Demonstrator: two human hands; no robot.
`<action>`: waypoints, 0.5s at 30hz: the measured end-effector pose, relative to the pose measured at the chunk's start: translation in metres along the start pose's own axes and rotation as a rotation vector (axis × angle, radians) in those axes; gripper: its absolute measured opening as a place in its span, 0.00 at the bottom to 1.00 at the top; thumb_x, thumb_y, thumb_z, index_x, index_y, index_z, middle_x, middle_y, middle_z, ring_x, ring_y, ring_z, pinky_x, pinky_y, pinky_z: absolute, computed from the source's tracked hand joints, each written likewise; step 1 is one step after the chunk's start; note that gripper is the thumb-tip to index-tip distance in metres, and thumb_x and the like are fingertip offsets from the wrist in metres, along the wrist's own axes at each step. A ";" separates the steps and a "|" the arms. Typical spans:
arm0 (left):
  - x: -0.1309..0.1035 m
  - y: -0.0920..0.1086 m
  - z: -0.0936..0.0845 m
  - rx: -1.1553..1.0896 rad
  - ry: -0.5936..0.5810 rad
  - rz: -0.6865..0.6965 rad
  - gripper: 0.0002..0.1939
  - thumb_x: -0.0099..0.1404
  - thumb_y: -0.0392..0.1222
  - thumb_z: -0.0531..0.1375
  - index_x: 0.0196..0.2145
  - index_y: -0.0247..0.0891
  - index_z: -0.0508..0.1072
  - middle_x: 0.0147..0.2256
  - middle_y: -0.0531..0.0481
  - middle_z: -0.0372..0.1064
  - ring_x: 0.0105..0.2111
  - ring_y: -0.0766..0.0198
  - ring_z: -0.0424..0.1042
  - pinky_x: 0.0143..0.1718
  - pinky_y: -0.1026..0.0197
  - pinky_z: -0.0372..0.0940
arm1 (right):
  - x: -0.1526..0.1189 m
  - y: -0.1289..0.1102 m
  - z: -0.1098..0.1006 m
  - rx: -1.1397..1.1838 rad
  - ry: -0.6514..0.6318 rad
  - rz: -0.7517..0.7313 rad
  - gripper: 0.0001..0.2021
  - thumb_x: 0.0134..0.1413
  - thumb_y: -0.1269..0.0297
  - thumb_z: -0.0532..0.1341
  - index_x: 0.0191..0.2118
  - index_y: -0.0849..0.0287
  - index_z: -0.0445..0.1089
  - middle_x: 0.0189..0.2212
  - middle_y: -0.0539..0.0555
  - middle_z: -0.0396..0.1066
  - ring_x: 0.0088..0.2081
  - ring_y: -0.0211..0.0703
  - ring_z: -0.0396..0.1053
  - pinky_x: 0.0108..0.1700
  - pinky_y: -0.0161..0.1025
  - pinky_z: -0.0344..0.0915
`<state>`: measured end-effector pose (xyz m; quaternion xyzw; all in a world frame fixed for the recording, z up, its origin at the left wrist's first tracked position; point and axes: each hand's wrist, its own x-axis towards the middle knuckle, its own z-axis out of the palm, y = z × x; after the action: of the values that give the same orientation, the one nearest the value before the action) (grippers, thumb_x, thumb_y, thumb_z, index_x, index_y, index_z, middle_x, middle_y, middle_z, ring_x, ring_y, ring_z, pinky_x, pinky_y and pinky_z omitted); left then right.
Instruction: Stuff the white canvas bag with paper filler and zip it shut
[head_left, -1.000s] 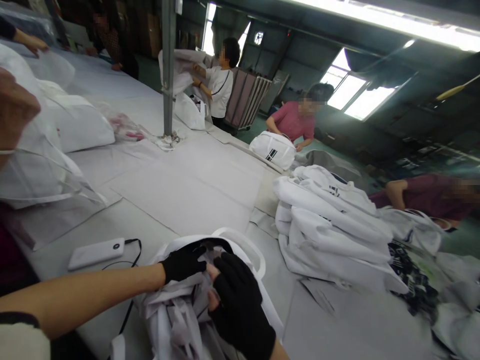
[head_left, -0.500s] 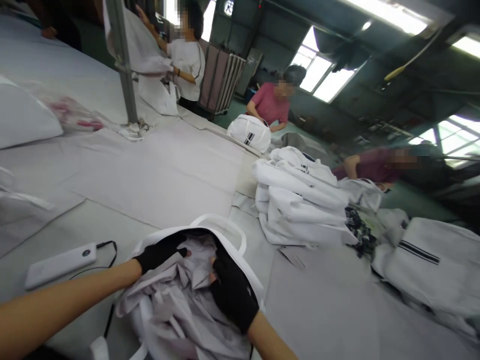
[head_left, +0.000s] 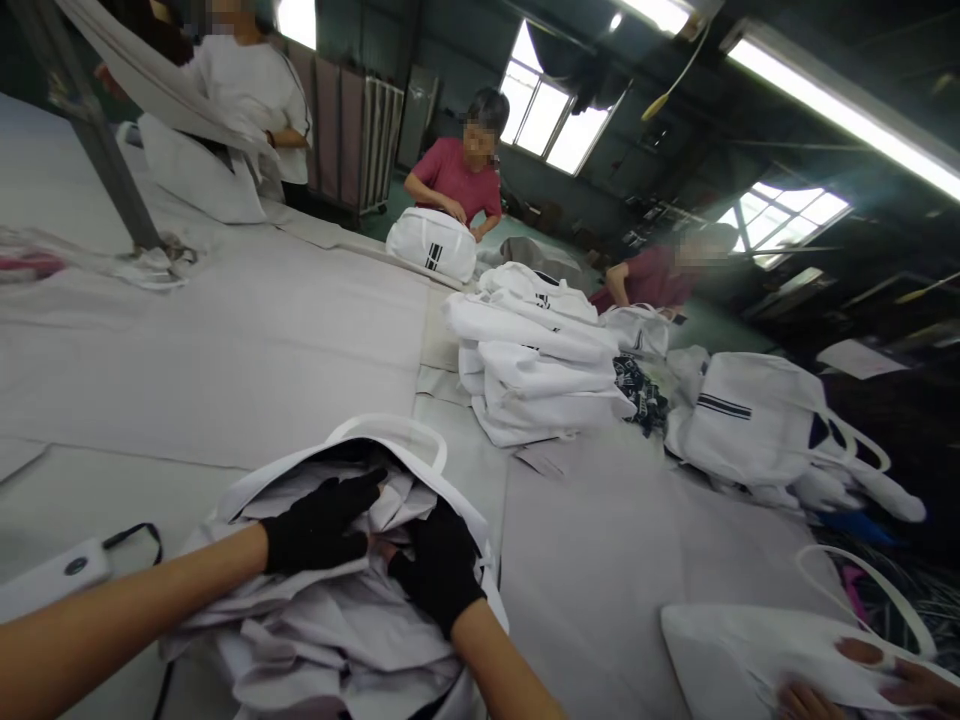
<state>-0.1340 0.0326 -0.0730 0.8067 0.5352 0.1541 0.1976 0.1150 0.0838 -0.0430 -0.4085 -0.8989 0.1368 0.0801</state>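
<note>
A white bag [head_left: 474, 517] with a dark lining and a looped handle gapes in front of me, filled with crumpled pale grey lining-like sheet [head_left: 322, 620]; I cannot tell whether it is paper or cloth. Both hands wear black gloves that leave the fingertips bare. My left hand [head_left: 326, 525] lies on the sheet inside the mouth, fingers stretched out. Opposite it, my right hand [head_left: 439, 565] reaches in along the right rim with its thumb stretched toward the left hand. Its other fingers are partly hidden among the folds.
A white device [head_left: 56, 580] with a black strap lies left. Beyond the bag stand stacked white bags [head_left: 540, 390] and a striped bag [head_left: 750, 420]. At lower right, another person's hands [head_left: 817, 695] touch a white bag [head_left: 720, 660]. A metal post [head_left: 109, 150] rises left; several co-workers stand beyond.
The view has swung right, bringing another person's hands and bag into the lower right. My left hand has come over the sheet, nearer my right hand, and the sheet bunches differently.
</note>
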 end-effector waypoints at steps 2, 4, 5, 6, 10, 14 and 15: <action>-0.001 0.016 0.000 0.039 -0.125 -0.055 0.31 0.67 0.50 0.54 0.64 0.35 0.58 0.65 0.34 0.46 0.64 0.41 0.51 0.61 0.28 0.46 | 0.000 0.009 -0.004 0.018 -0.010 0.097 0.20 0.54 0.51 0.60 0.49 0.56 0.73 0.51 0.58 0.71 0.54 0.56 0.65 0.57 0.54 0.62; -0.002 0.024 0.001 0.065 -0.229 -0.072 0.30 0.67 0.52 0.54 0.63 0.37 0.61 0.65 0.35 0.46 0.64 0.40 0.50 0.61 0.27 0.42 | -0.005 0.017 -0.005 -0.016 -0.043 0.200 0.28 0.55 0.48 0.59 0.57 0.60 0.67 0.56 0.63 0.66 0.58 0.58 0.62 0.60 0.55 0.60; -0.002 0.025 0.002 0.069 -0.251 -0.076 0.30 0.68 0.51 0.53 0.64 0.37 0.60 0.66 0.36 0.45 0.65 0.41 0.49 0.62 0.29 0.43 | -0.008 0.020 -0.006 -0.039 -0.070 0.252 0.33 0.54 0.47 0.60 0.61 0.63 0.63 0.59 0.65 0.62 0.60 0.61 0.60 0.61 0.55 0.59; -0.002 0.024 0.004 0.070 -0.254 -0.079 0.30 0.69 0.50 0.52 0.64 0.37 0.58 0.66 0.37 0.44 0.65 0.43 0.49 0.62 0.31 0.44 | -0.011 0.022 -0.007 -0.057 -0.097 0.302 0.36 0.54 0.48 0.60 0.63 0.64 0.59 0.61 0.66 0.60 0.61 0.62 0.59 0.61 0.56 0.59; -0.007 0.002 0.030 0.081 -0.058 -0.130 0.26 0.70 0.43 0.48 0.61 0.30 0.63 0.61 0.33 0.57 0.61 0.45 0.59 0.62 0.37 0.54 | -0.018 0.026 -0.008 -0.088 -0.137 0.383 0.24 0.59 0.64 0.54 0.61 0.54 0.63 0.56 0.57 0.68 0.54 0.56 0.68 0.55 0.51 0.66; -0.019 -0.018 0.057 -0.020 0.247 -0.143 0.22 0.69 0.42 0.50 0.56 0.33 0.68 0.54 0.37 0.68 0.55 0.47 0.68 0.56 0.44 0.65 | -0.029 0.042 0.003 -0.083 0.044 0.343 0.22 0.58 0.70 0.51 0.56 0.54 0.69 0.48 0.56 0.74 0.46 0.47 0.73 0.48 0.41 0.67; -0.021 -0.020 0.060 -0.064 0.286 -0.130 0.21 0.69 0.43 0.51 0.57 0.36 0.67 0.55 0.39 0.68 0.54 0.49 0.68 0.55 0.45 0.66 | -0.032 0.048 0.007 -0.068 0.104 0.372 0.20 0.58 0.69 0.51 0.54 0.55 0.71 0.46 0.56 0.75 0.44 0.45 0.73 0.46 0.40 0.67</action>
<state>-0.1304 0.0105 -0.1358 0.7335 0.6037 0.2713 0.1548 0.1684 0.0892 -0.0654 -0.5766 -0.8066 0.0976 0.0860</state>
